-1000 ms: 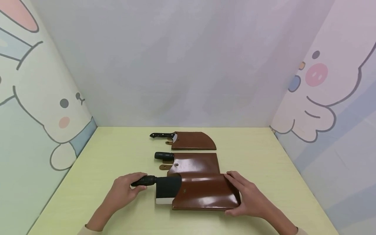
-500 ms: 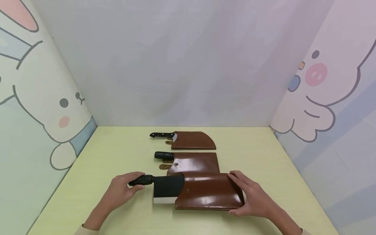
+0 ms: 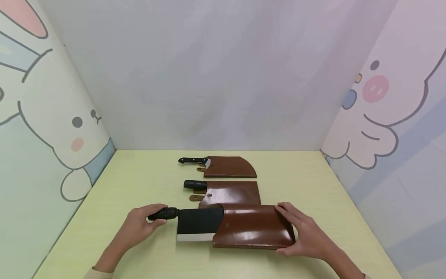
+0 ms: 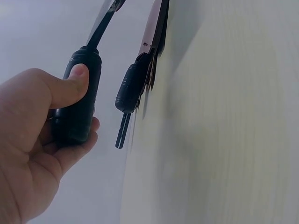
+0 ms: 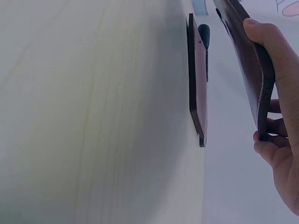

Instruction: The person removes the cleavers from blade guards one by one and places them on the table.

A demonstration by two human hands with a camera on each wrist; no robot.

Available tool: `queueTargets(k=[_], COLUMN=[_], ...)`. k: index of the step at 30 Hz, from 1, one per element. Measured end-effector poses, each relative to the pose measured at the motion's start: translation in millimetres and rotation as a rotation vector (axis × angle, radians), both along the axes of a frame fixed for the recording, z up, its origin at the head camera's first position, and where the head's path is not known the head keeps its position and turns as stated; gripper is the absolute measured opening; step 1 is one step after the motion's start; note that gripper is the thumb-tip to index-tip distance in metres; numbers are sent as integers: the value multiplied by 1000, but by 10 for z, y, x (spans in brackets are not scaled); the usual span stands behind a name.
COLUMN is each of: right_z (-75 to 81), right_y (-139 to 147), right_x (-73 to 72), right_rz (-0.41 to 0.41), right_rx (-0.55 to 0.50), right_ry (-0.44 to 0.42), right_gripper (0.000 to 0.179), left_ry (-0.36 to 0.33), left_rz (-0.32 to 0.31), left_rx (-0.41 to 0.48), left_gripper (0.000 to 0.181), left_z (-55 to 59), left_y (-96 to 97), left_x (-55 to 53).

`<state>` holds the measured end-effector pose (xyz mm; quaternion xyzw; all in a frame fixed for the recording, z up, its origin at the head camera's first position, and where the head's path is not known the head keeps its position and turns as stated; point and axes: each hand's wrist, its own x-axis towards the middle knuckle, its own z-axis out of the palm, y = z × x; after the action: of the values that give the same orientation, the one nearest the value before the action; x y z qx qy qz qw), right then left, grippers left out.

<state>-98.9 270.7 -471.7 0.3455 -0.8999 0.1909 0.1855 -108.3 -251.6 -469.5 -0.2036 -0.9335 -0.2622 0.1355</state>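
Note:
My left hand [image 3: 141, 224] grips the black ribbed handle of a cleaver [image 3: 196, 221], its thumb laid along the handle in the left wrist view. The cleaver's blade is black with a bright strip along its lower edge. Its far part is hidden inside a brown leather sheath [image 3: 256, 228]. At the sheath's right end my right hand [image 3: 306, 232] holds the leather, fingers at the upper corner and thumb at the lower one. In the right wrist view that hand [image 5: 282, 107] wraps the sheath's edge, and the sheath is raised off the table.
Behind lies a second sheathed cleaver [image 3: 231, 192] with a black handle, partly overlapped by the held sheath. Farther back, a sheathed knife [image 3: 230, 166] with a riveted black handle lies on the pale yellow table [image 3: 139, 174]. Walls with cartoon animals stand at the sides.
My left hand has moved left with the cleaver and my right hand has moved right with the sheath. More of the blade now shows outside the leather.

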Motion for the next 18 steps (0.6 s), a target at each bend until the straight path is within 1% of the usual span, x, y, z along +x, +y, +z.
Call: queueTargets(k=[4,11,18], right_z=[7,0,3], right_y=[48,127,217], right_x=[6,29,45], right_rz=[-19,-55,-67], right_rx=[-11,27,37], right_ry=[-8,-44,-59], right_gripper=[115,119,119], left_ry=[-21,32,7], left_rz=[20,14,19], left_rx=[1,-5,8], left_gripper=[41,42,41], left_z=[12,4,18], left_y=[-25,-119,-217], left_x=[8,17,33])
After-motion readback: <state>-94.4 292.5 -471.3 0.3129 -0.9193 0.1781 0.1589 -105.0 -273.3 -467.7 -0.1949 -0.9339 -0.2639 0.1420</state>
